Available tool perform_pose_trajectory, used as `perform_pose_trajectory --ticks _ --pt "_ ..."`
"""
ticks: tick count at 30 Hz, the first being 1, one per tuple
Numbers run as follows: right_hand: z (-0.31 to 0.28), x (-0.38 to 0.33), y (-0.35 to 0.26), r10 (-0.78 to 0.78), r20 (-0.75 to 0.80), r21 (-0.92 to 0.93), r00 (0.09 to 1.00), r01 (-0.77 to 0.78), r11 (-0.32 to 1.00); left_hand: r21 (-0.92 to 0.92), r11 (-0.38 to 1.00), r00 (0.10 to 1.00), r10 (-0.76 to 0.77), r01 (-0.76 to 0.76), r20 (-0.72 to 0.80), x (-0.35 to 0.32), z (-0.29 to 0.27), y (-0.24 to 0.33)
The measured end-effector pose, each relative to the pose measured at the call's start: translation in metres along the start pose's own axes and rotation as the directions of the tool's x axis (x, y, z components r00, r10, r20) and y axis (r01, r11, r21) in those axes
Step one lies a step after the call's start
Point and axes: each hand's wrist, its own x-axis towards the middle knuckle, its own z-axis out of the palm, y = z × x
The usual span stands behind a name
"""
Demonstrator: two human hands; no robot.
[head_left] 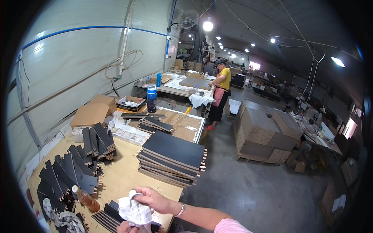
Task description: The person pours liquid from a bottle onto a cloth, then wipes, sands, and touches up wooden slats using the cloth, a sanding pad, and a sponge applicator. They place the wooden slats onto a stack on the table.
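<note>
A crumpled white rag (134, 207) is pinched between the thumb and fingers of my right hand (153, 199), which comes in from the lower right. Below it, at the bottom edge, my left hand (126, 228) is partly cut off; its curled fingers close on the rag's lower end. Under and beside the rag lie narrow dark strips (105, 220) in a row on the pale wooden table (128, 165). Just left of them stands a bottle of amber liquid (85, 199) with a white cap. Beyond my right hand rises a stack of dark boards (171, 155) with light dowels along their ends.
Loose piles of dark strips (66, 173) cover the table's left side, with a dirty cloth (64, 219) nearby. Farther back are a cardboard box (93, 110) and a blue bottle (151, 99). A person in yellow (223, 81) works at another table. Stacked boards (264, 132) rest on a pallet at right.
</note>
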Motion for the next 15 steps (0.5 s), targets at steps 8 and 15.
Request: perform_pose_trajectory --ticks 8,15 --pt "-0.064 -0.009 -0.051 -0.123 -0.217 -0.431 0.968 0.018 0.902 -0.141 0.981 0.980 0.111 -0.136 -0.168 0.002 -0.034 -0.005" --pt "-0.114 0.006 -0.040 -0.562 -0.360 -0.933 0.745 -0.303 0.195 -0.511 0.811 0.942 0.138 -0.284 -0.305 0.071 -0.031 -0.112"
